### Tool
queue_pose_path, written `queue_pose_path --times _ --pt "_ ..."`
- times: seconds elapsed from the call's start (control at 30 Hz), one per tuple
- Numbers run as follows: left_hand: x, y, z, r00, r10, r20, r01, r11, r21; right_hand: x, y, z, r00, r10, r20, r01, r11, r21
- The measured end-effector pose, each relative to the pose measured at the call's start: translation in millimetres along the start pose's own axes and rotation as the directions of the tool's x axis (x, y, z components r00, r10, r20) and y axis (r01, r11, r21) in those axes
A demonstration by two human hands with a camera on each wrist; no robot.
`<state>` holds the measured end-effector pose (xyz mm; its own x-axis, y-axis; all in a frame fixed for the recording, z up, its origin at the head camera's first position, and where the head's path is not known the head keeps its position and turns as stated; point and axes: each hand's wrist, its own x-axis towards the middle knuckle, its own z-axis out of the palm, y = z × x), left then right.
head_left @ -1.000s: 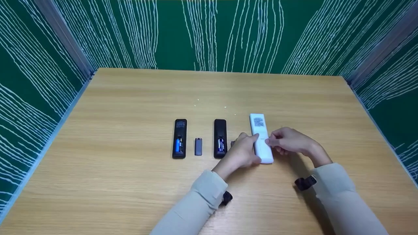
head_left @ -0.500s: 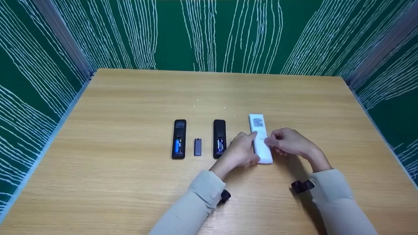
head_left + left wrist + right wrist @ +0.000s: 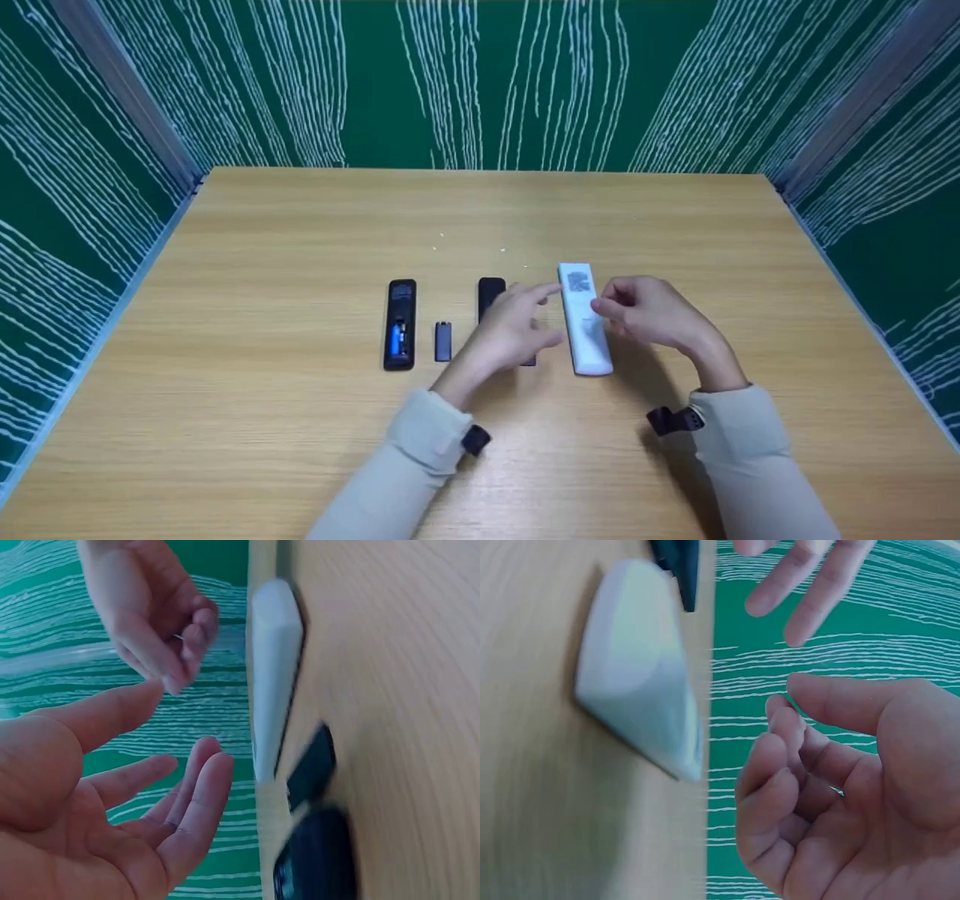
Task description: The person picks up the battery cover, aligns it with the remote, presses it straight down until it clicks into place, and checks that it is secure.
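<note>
A white remote control [image 3: 587,337] lies back side up on the table, a printed label near its far end. My left hand [image 3: 510,322] is off it, fingers spread, over the second black remote [image 3: 491,289] and partly hiding it. Above the white remote's right side is my right hand [image 3: 649,311], fingers loosely curled and holding nothing; the right wrist view shows a gap between that hand [image 3: 832,787] and the remote [image 3: 634,660]. At left lies another black remote [image 3: 400,304], its battery compartment uncovered with batteries [image 3: 397,339] inside.
A small dark battery cover [image 3: 443,342] lies between the black remotes. Another dark cover [image 3: 529,361] shows partly under my left hand. Tiny white bits [image 3: 502,250] dot the wooden table [image 3: 300,450] farther back. Green walls with white lines surround it.
My left hand has let go of the white remote and moved left, over the second black remote. My right hand has lifted off the white remote's side. The head view has shifted slightly.
</note>
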<state>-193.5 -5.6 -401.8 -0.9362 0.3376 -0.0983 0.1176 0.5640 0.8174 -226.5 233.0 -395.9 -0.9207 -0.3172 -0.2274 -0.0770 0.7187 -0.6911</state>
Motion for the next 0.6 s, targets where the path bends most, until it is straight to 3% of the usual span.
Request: queue_pose_path --times 0.33,0.6 --pt "-16.7 -27.2 -32.7 0.995 0.053 -0.083 -0.046 0.996 0.079 1.5 -20 3 0.997 -0.057 -0.052 0.055 0.998 -0.042" --pt "-21.0 -41.1 -41.9 0.99 0.05 -0.135 -0.041 0.997 0.07 4.6 -30 8 0.99 -0.106 -0.089 0.1 0.993 -0.069"
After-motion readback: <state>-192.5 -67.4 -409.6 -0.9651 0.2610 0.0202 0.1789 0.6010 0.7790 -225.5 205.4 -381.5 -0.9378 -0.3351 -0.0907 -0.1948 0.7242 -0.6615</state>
